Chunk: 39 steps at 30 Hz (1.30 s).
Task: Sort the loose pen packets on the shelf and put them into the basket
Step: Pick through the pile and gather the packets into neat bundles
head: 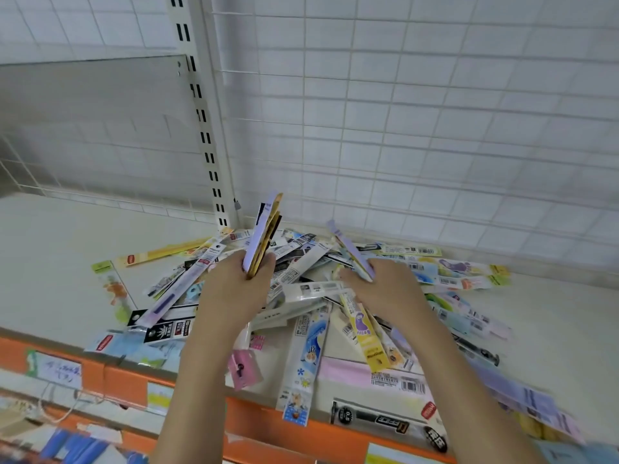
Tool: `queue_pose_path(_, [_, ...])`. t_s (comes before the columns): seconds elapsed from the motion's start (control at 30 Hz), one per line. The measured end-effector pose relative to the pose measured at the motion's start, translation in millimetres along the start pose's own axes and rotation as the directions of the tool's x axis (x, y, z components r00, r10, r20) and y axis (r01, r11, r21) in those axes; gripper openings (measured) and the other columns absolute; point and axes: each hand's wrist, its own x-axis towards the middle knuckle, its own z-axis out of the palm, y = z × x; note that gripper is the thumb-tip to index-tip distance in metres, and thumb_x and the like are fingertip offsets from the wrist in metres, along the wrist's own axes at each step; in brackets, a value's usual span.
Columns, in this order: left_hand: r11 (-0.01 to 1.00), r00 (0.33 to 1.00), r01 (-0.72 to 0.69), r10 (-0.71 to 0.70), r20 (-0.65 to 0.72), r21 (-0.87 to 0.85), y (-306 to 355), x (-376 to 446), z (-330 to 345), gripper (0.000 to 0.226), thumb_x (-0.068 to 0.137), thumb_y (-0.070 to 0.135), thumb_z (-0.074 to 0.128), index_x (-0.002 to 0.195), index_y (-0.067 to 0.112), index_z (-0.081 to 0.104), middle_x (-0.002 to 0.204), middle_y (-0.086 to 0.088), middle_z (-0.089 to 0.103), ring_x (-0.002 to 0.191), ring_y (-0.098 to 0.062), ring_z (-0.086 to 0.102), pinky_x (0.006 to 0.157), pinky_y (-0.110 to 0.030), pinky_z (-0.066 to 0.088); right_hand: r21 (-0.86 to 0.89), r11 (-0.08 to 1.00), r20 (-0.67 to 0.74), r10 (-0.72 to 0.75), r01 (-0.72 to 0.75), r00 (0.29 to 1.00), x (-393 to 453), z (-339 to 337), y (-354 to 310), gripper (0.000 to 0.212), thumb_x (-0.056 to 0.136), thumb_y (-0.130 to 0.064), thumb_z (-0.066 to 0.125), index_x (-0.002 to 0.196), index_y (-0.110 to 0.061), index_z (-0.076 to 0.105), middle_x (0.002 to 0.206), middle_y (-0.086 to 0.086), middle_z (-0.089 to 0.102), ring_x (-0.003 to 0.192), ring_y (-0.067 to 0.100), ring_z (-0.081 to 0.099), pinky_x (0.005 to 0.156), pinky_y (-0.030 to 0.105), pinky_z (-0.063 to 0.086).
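Nearest the camera, the orange front edge (274,426) of the shelf (50,249) runs across the bottom of the view, and several pen packets overhang it. Both forearms reach over that edge into the heap of loose pen packets (311,296), which spreads across the shelf from left of centre to the far right.

The left hand (234,286) is closed around a small stack of packets (263,236), gripped at the bottom end, so the stack stands nearly upright with its long axis pointing up and slightly away. The right hand (385,289) is closed on a single lilac packet (351,249), also by its lower end; this packet tilts up and to the left, toward the stack.

The two held bundles stand near each other above the middle of the heap, apart but leaning together. The likely step is adding the right hand's packet to the left hand's stack, a short sideways move to the left.

The remaining packets lie flat under and beyond both hands, crossing at every angle. No basket is in view. Behind the heap stands a white wire-grid back panel (435,128).
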Motion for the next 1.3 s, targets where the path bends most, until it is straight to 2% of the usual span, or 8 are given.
queue_pose_path(0.3, [0.961,0.99,-0.11,0.084,0.113,0.255,6.0,-0.7,24.5,0.032,0.085,0.029,0.06,0.06,0.017,0.044,0.057,-0.001,0.049,0.054,-0.017,0.045,0.05,-0.026,0.032,0.158,0.971,-0.218,0.21,-0.178,0.953,-17.4,-37.6,26.6,0.049,0.091,-0.05,0.047,0.084,-0.003,0.061,0.082,0.015,0.069,0.072,0.031,0.066,0.064,0.033,0.05])
queue_pose_path(0.47, [0.908,0.964,-0.188,0.098,0.247,0.374,10.8,3.7,50.3,0.023,0.084,0.027,0.061,0.067,0.016,0.048,0.059,0.003,0.047,0.054,-0.013,0.045,0.047,-0.024,0.031,0.169,0.951,-0.142,0.284,-0.26,0.948,-24.8,-48.5,42.4,0.026,0.086,-0.032,0.059,0.09,-0.008,0.054,0.078,0.01,0.063,0.067,0.026,0.063,0.063,0.035,0.048])
queue_pose_path(0.6, [0.811,0.849,-0.403,0.158,0.504,0.425,19.2,4.4,68.8,0.013,0.082,0.011,0.054,0.075,0.019,0.047,0.064,0.006,0.045,0.067,-0.021,0.048,0.05,-0.024,0.031,0.19,0.94,-0.075,0.303,-0.285,0.95,-29.6,-55.1,52.5,0.008,0.09,-0.008,0.048,0.091,-0.009,0.04,0.072,0.002,0.049,0.055,0.013,0.059,0.042,0.023,0.031])
queue_pose_path(0.73, [0.724,0.717,-0.54,0.129,0.685,0.429,24.4,1.5,79.7,0.006,0.084,0.014,0.055,0.087,0.02,0.054,0.077,0.001,0.054,0.075,-0.021,0.05,0.06,-0.026,0.035,0.203,0.936,-0.095,0.31,-0.287,0.946,-32.9,-59.0,60.1,0.013,0.091,-0.007,0.047,0.101,-0.008,0.04,0.082,0.005,0.052,0.061,0.02,0.065,0.041,0.023,0.036])
queue_pose_path(0.9, [0.657,0.728,-0.589,0.181,0.661,0.47,30.4,1.2,81.4,0.007,0.084,0.016,0.057,0.082,0.022,0.054,0.077,0.001,0.05,0.075,-0.021,0.049,0.063,-0.027,0.036,0.205,0.919,-0.101,0.362,-0.337,0.927,-38.5,-59.1,66.0,0.044,0.086,-0.009,0.058,0.125,-0.013,0.038,0.095,0.009,0.057,0.079,0.034,0.066,0.061,0.034,0.048])
queue_pose_path(1.03, [0.666,0.748,-0.6,0.27,0.606,0.443,35.0,5.6,72.2,0.009,0.087,0.024,0.059,0.089,0.015,0.062,0.081,0.001,0.042,0.079,-0.02,0.047,0.066,-0.026,0.035,0.082,0.918,-0.028,0.392,-0.389,0.92,-40.3,-61.7,67.3,0.028,0.081,-0.02,0.068,0.097,-0.005,0.05,0.084,0.008,0.053,0.067,0.022,0.049,0.053,0.029,0.035])
queue_pose_path(1.17, [0.695,0.771,-0.59,0.333,0.543,0.411,41.2,5.6,58.3,0.028,0.086,0.035,0.064,0.102,0.012,0.068,0.1,-0.002,0.052,0.086,-0.022,0.055,0.074,-0.03,0.043,0.092,0.939,-0.048,0.336,-0.331,0.941,-41.2,-64.1,68.6,0.017,0.09,-0.016,0.054,0.092,-0.002,0.065,0.064,-0.001,0.057,0.054,0.01,0.049,0.049,0.022,0.034])
queue_pose_path(1.3, [0.732,0.791,-0.573,0.376,0.483,0.369,42.7,2.4,50.3,0.02,0.091,0.03,0.056,0.073,0.023,0.053,0.06,0.007,0.048,0.057,-0.015,0.046,0.051,-0.024,0.031,0.108,0.945,-0.063,0.315,-0.308,0.947,-44.1,-63.7,72.3,0.018,0.095,-0.018,0.047,0.097,-0.007,0.061,0.072,-0.001,0.066,0.054,0.001,0.051,0.048,0.019,0.034])
